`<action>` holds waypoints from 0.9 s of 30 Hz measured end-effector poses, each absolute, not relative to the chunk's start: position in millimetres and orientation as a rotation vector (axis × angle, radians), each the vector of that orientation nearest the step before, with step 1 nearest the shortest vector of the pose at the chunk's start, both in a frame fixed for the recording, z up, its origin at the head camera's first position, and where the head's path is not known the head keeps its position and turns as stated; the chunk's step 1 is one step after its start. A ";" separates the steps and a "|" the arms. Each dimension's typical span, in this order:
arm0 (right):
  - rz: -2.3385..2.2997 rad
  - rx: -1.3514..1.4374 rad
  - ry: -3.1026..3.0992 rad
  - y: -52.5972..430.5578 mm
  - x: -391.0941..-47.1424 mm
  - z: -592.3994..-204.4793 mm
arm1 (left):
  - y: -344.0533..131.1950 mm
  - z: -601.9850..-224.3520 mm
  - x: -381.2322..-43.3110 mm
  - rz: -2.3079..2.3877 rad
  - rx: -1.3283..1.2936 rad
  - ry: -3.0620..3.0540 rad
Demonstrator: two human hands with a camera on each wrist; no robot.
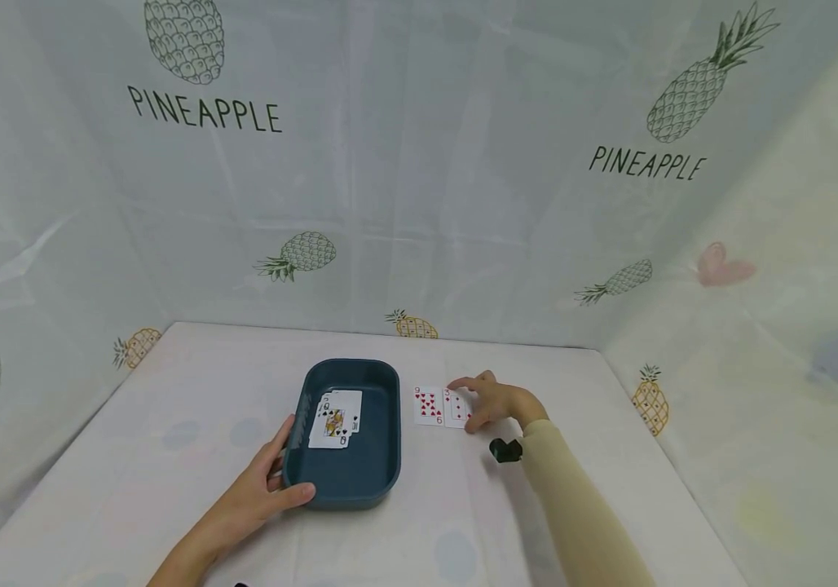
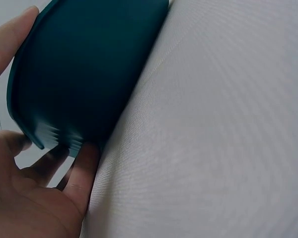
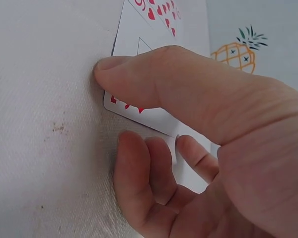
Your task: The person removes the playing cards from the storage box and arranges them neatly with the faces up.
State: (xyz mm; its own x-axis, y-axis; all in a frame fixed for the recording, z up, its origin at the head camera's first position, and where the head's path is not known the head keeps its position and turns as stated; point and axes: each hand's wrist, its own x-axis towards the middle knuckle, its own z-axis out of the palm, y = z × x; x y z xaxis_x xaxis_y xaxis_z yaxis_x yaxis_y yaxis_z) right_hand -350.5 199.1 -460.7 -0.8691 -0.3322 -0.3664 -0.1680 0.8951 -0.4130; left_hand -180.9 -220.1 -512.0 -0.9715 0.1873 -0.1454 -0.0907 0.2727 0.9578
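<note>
A dark blue tray (image 1: 349, 481) stands on the table, and my left hand (image 1: 258, 489) grips its near left corner. The thumb lies at the rim, while the other fingers bear on the outer wall (image 2: 84, 84). Inside the tray is a small pile of playing cards (image 1: 334, 424) with a face card showing. To the tray's right, a nine of hearts (image 1: 430, 406) lies face up beside a diamonds card (image 1: 456, 408). My right hand (image 1: 496, 401) pinches the diamonds card, thumb at its near edge and index finger at its far edge, partly covering it.
A white cloth covers the table (image 1: 419, 546). Behind it hangs a pale curtain (image 1: 419, 204) printed with pineapples, which also closes off both sides. A small black device (image 1: 505, 450) sits at my right wrist.
</note>
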 end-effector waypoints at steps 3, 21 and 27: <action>-0.519 -0.374 2.619 198.8 -350.0 -460.1 | -220.0 -511.7 -180.8 1.772 0.085 2.306; -0.497 -0.358 2.614 198.0 -350.5 -462.1 | -219.2 -508.3 -180.0 1.775 0.098 2.306; -0.528 -0.363 2.598 199.9 -350.4 -459.6 | -218.4 -508.0 -178.6 1.768 0.087 2.309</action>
State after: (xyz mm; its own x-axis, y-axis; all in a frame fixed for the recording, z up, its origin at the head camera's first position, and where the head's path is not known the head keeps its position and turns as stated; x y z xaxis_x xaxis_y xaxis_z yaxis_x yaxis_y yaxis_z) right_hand -350.4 199.9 -459.6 -0.8588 -0.3378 -0.3851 -0.1607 0.8915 -0.4236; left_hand -178.6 -218.4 -508.0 -0.9714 0.1867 -0.1464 -0.0926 0.2697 0.9585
